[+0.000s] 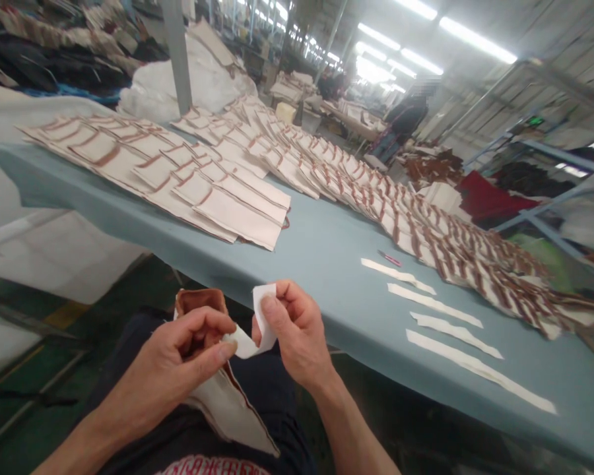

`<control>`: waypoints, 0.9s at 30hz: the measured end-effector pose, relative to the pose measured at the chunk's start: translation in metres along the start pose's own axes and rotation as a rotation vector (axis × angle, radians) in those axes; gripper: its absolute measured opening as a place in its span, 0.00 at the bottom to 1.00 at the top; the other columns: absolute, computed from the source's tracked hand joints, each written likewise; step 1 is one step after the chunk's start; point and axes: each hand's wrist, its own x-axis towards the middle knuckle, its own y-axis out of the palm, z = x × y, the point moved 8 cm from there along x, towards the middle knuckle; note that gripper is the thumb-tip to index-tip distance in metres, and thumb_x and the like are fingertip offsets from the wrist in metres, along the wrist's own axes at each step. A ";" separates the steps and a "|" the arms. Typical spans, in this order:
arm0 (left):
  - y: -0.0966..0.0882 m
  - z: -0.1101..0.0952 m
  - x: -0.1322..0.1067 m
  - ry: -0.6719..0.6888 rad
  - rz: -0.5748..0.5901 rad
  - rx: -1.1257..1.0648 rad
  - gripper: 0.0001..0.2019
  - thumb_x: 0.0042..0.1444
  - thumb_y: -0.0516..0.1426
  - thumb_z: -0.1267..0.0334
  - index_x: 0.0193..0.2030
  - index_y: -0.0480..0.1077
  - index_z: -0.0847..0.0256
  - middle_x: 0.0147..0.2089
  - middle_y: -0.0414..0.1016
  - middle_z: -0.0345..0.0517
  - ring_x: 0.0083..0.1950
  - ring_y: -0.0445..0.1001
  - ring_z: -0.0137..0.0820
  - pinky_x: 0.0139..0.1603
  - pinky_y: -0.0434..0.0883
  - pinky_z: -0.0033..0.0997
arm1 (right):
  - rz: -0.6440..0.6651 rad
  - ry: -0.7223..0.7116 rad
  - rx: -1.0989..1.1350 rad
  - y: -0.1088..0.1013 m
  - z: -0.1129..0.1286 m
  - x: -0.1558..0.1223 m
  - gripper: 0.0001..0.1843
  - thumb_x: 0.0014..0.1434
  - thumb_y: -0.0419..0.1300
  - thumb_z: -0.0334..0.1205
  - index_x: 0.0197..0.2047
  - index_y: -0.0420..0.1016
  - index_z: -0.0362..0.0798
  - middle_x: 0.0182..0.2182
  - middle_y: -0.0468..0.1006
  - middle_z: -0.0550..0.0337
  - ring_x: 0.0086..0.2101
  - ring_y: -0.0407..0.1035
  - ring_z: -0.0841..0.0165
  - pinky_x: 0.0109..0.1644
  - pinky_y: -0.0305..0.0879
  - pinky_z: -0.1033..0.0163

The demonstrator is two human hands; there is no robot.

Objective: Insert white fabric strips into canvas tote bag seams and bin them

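Between my hands a white fabric strip hangs in a short slack curve. My left hand pinches one end between thumb and fingertips. The other end is held by my right hand, its thumb pressing the strip against the fingers so a short tail stands up. Beneath my left hand, a cream fabric piece with brown edging lies across my lap. Its brown inner side shows above the left knuckles. Whether the left fingers also grip this piece is hidden.
A blue-covered table spans the view. Stacked cream pieces lie on its left, and a long overlapping row runs along the far side. Several loose white strips and small pink-handled snips lie nearer. A person stands beyond.
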 end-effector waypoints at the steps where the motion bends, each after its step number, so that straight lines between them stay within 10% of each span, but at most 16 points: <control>1: 0.002 -0.001 0.000 0.009 0.023 0.003 0.20 0.58 0.70 0.42 0.47 0.84 0.56 0.27 0.66 0.32 0.28 0.62 0.28 0.28 0.58 0.25 | -0.034 -0.012 0.019 0.000 0.002 -0.001 0.32 0.65 0.74 0.73 0.41 0.74 0.51 0.21 0.76 0.70 0.20 0.66 0.74 0.25 0.67 0.69; 5: 0.019 -0.006 0.004 0.043 0.163 0.016 0.24 0.56 0.70 0.41 0.51 0.84 0.56 0.26 0.66 0.32 0.26 0.63 0.30 0.26 0.60 0.26 | -0.141 -0.041 0.031 0.004 0.007 -0.002 0.33 0.63 0.75 0.73 0.41 0.75 0.50 0.22 0.80 0.67 0.19 0.65 0.75 0.24 0.65 0.70; 11: 0.042 -0.021 0.005 0.127 0.260 0.073 0.24 0.63 0.63 0.43 0.23 0.68 0.57 0.22 0.62 0.35 0.25 0.59 0.28 0.24 0.55 0.26 | -0.258 -0.081 0.149 0.002 0.011 0.006 0.31 0.60 0.79 0.69 0.39 0.74 0.51 0.25 0.83 0.67 0.19 0.69 0.75 0.22 0.67 0.70; 27: 0.049 0.013 0.002 0.061 0.404 -0.146 0.27 0.63 0.65 0.35 0.28 0.69 0.56 0.23 0.67 0.36 0.25 0.62 0.28 0.23 0.57 0.25 | -0.498 -0.290 0.198 -0.001 0.044 0.056 0.20 0.71 0.66 0.60 0.41 0.67 0.55 0.28 0.78 0.70 0.23 0.69 0.75 0.27 0.70 0.68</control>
